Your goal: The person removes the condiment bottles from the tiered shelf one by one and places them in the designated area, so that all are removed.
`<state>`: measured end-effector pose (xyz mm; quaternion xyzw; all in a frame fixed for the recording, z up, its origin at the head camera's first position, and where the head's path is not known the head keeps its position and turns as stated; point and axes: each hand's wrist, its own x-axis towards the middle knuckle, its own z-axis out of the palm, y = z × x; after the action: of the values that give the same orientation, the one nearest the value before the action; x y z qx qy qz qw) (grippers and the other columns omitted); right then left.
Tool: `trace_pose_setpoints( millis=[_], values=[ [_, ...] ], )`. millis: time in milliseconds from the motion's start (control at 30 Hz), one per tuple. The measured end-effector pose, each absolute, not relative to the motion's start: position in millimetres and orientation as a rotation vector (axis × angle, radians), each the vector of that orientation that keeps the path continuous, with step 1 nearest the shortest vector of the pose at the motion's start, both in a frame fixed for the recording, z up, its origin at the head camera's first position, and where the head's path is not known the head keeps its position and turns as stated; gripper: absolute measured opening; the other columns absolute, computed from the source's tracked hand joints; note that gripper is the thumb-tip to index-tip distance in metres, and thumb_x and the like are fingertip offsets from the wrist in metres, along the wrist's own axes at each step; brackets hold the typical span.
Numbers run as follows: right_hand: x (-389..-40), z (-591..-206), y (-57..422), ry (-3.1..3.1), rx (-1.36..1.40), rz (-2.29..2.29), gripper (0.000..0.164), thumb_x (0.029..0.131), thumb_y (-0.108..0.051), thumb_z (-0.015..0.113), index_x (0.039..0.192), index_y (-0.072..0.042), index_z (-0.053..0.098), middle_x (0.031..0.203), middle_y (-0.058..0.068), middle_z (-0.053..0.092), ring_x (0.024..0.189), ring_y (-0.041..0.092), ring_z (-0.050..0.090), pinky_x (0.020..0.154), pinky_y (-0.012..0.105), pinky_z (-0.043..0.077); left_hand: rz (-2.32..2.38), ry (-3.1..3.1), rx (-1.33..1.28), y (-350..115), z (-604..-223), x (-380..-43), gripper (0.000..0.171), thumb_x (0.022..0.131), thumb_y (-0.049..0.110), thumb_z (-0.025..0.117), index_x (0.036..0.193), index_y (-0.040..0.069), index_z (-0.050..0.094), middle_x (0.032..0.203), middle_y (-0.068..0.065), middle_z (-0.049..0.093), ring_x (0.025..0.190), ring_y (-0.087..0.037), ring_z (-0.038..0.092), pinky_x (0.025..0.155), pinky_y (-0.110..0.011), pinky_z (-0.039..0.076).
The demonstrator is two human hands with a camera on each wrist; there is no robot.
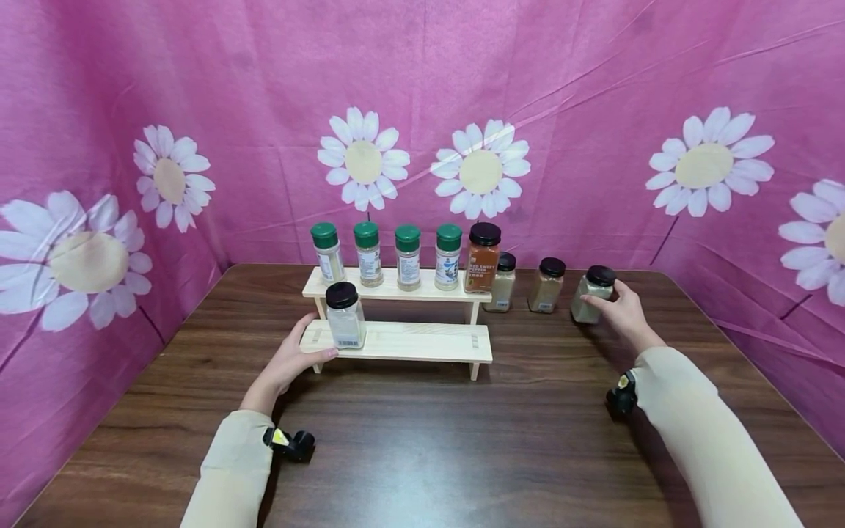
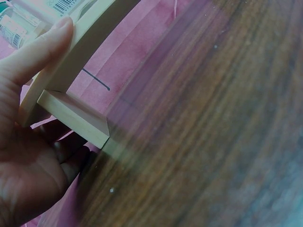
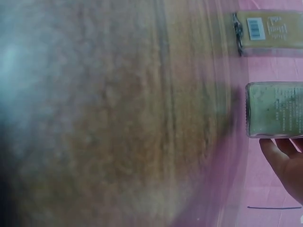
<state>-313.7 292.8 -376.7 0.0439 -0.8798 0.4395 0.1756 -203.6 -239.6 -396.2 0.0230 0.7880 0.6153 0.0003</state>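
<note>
My left hand grips the left end of a two-tier wooden rack. In the left wrist view its thumb lies over the shelf edge and the other fingers curl below, beside a rack leg. A black-lidded jar of white powder stands on the lower tier, close to the thumb. Far to the right, my right hand holds a black-lidded spice jar with pale green contents, slightly tilted. In the right wrist view the fingers lie along that green jar's side.
Several green-capped shakers and a red sweet pepper jar line the upper tier. Right of the rack, two black-lidded jars stand on the brown table: one partly behind it, another beside it. A pink flowered cloth hangs behind.
</note>
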Motion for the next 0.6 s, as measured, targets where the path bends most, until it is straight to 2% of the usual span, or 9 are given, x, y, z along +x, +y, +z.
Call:
trace_pose_setpoints(
  millis=[367,600],
  values=[
    [-321.4,-374.1,294.4,-2.508,0.078,1.295,0.050,0.078,-0.017,0.062,0.113,0.013,0.043,0.103,0.026,0.048,0.079,0.008,0.042,0.071,0.019,0.034,1.963,2.451,0.057,-240.3,-397.3,-202.8,0.087,0.071,0.006,0.069,0.136,0.003,0.012,0.131,-0.020,0.025,0.114,-0.027,0.025,0.096,-0.039,0.015],
    [-325.4,-372.3,297.2,-2.515,0.047,1.331,0.051,0.079,-0.017,0.062,0.114,0.014,0.042,0.104,0.026,0.047,0.075,0.002,0.041,0.068,0.018,0.036,1.959,2.457,0.069,-240.0,-397.6,-204.0,0.086,0.071,0.007,0.069,0.136,0.004,0.012,0.131,-0.020,0.025,0.114,-0.027,0.026,0.096,-0.039,0.015]
  ],
)
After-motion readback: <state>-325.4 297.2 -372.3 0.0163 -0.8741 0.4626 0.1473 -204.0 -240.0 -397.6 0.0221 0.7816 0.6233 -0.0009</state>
